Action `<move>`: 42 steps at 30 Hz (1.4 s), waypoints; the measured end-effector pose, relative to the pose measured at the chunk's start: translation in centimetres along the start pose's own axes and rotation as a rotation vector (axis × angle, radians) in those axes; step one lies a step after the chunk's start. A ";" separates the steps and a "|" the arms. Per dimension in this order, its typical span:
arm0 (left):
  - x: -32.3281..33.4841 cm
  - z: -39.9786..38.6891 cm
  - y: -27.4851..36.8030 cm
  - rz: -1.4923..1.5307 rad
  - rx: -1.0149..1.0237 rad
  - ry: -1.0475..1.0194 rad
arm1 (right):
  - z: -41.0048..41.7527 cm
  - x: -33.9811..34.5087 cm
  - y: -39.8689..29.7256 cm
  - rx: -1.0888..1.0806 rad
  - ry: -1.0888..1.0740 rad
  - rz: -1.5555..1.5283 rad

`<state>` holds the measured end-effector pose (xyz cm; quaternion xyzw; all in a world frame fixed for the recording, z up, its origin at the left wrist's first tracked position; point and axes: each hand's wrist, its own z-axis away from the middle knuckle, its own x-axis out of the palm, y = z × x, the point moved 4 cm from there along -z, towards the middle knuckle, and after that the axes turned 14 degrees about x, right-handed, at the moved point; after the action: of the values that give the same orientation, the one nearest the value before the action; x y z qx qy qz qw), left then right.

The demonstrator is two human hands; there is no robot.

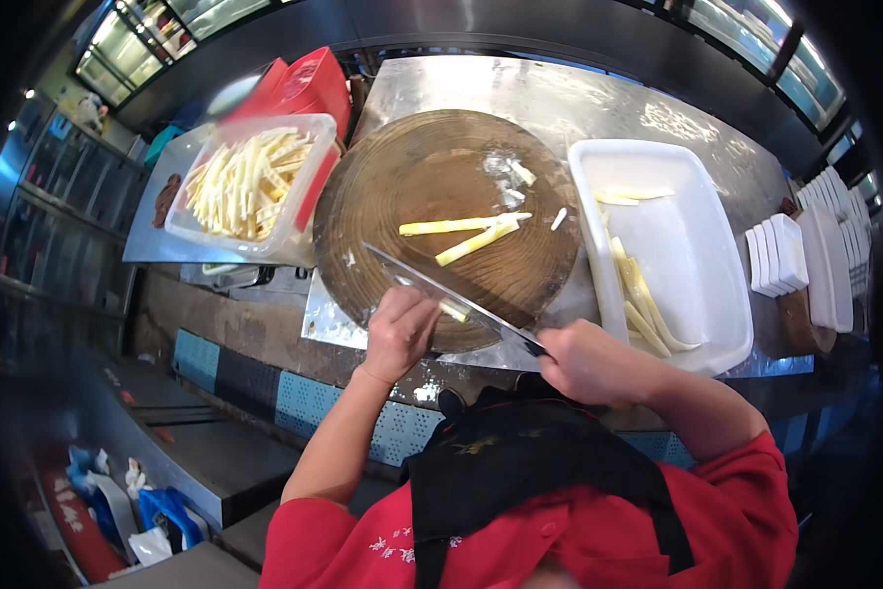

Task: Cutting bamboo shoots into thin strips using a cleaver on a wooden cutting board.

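My right hand (585,361) grips the handle of a wide-bladed knife (452,293), whose blade slants up and left over the near part of a round wooden chopping block (448,177). My left hand (401,324) is closed at the block's near edge, beside the blade; its fingertips are partly hidden. A short pale-yellow stalk piece (454,309) shows just right of it, partly behind the blade; whether the fingers hold it I cannot tell. Beyond the knife lie two pale-yellow stalks (463,224), meeting at their right ends. Small white scraps (522,173) rest at the block's right side.
Left of the block, a clear plastic tub (316,147) holds many cut stalks, with red containers (312,85) behind. Right of it, a white plastic bin (695,258) holds several stalks. White dishes (776,254) stand stacked at the far right of the metal table (559,88).
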<state>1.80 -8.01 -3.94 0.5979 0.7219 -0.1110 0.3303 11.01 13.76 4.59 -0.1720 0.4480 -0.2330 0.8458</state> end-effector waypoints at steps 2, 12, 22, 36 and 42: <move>-0.2 -0.2 -0.2 0.013 -0.033 -0.006 | 2.3 -0.5 2.2 0.044 -0.020 -0.018; 4.8 -7.8 -4.7 0.111 -0.086 -0.351 | 10.6 -1.2 8.0 0.293 -0.011 -0.243; -1.9 -8.2 -6.8 0.053 -0.306 -0.256 | 5.9 1.3 7.2 0.182 -0.245 -0.342; 0.9 0.0 1.5 -0.157 -0.124 0.026 | 2.3 -1.5 4.4 -0.249 0.197 -0.110; 1.1 0.3 1.4 -0.146 -0.049 0.044 | 3.9 -2.1 3.1 -0.078 0.045 -0.022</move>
<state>3.13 -6.94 -4.54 0.5377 0.7731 -0.1039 0.3200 14.02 17.82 6.55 -0.2044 0.4740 -0.2284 0.8255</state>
